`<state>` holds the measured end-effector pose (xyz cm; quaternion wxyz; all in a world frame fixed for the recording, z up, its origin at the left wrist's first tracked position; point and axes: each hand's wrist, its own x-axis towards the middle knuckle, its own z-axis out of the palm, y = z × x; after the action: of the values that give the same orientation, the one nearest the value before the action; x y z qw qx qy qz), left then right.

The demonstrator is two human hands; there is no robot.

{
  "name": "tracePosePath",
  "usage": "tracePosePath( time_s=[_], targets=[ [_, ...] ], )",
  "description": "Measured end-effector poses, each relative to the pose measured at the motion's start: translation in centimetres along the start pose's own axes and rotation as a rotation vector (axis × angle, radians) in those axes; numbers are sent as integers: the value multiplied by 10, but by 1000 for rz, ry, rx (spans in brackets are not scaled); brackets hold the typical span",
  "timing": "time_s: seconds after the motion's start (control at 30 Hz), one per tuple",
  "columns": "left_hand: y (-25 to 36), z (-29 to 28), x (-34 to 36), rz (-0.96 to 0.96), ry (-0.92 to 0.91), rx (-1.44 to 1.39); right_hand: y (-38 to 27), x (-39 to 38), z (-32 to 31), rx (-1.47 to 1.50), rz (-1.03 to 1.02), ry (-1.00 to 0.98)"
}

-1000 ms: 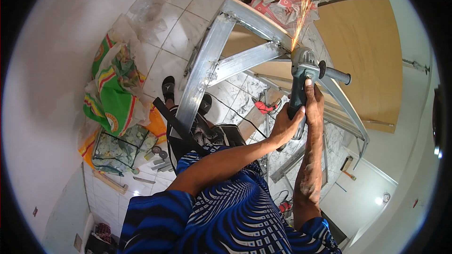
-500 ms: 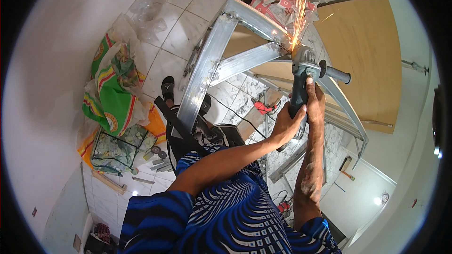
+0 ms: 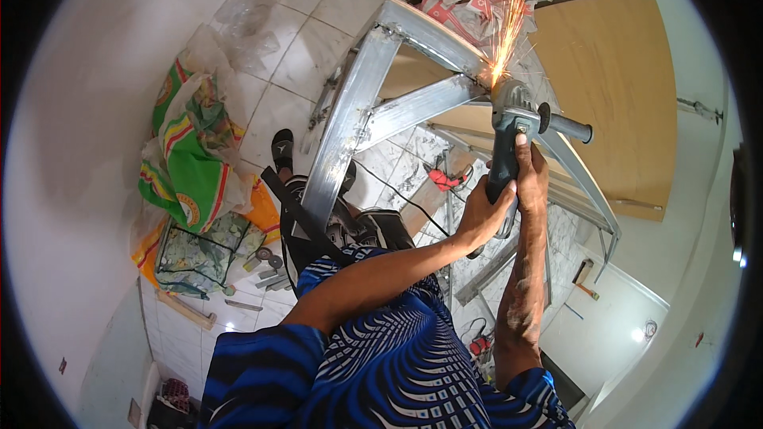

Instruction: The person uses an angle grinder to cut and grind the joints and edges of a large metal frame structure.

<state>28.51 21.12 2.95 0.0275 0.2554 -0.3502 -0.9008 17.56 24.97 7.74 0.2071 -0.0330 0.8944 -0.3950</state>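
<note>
Both of my hands are closed around the dark body of an angle grinder (image 3: pixel 505 139). My left hand (image 3: pixel 483 210) grips its rear part from the left, while my right hand (image 3: pixel 532 179) wraps it higher up, thumb near the switch. The side handle (image 3: pixel 568 126) sticks out to the right, with no hand on it. At a welded corner of the grey metal frame (image 3: pixel 350 119), the grinder's head touches or nearly touches the steel. Bright orange sparks (image 3: pixel 506 20) spray up and away from there. The disc itself is hidden by the head and glare.
Red and white paper sacks (image 3: pixel 465 8) lie behind the frame. A wooden panel (image 3: pixel 612 95) leans at the right. Green plastic sacks (image 3: pixel 191 151) lie on the left, by spare discs (image 3: pixel 264 253). A black cable (image 3: pixel 397 191) runs below the frame; someone's sandalled foot (image 3: pixel 282 147) stands beside it.
The spark spray looks somewhat wider and leans slightly more to the right. My hands and the grinder keep almost the same place, and the grip is unchanged.
</note>
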Motion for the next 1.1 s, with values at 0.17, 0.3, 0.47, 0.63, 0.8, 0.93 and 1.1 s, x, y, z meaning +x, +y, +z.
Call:
tracePosePath(
  time_s=[0.17, 0.3, 0.47, 0.63, 0.8, 0.93, 1.1],
  targets=[
    [-2, 1, 2, 55, 46, -18, -15, -5, 8, 28, 20, 4],
    [1, 2, -1, 55, 50, -28, -11, -3, 5, 19, 4, -13],
    [16, -2, -4, -91, -10, 42, -17, -9, 6, 79, 66, 11],
    [6, 0, -1, 37, 56, 23, -18, -8, 7, 9, 60, 7],
    [4, -2, -3, 14, 39, 16, -16, -9, 7, 33, 64, 0],
    [8, -3, -3, 5, 44, 46, -14, -8, 7, 63, 85, 16],
    [14, -4, -5, -18, 44, 47, -22, -11, 9, 54, 103, 10]
  ],
)
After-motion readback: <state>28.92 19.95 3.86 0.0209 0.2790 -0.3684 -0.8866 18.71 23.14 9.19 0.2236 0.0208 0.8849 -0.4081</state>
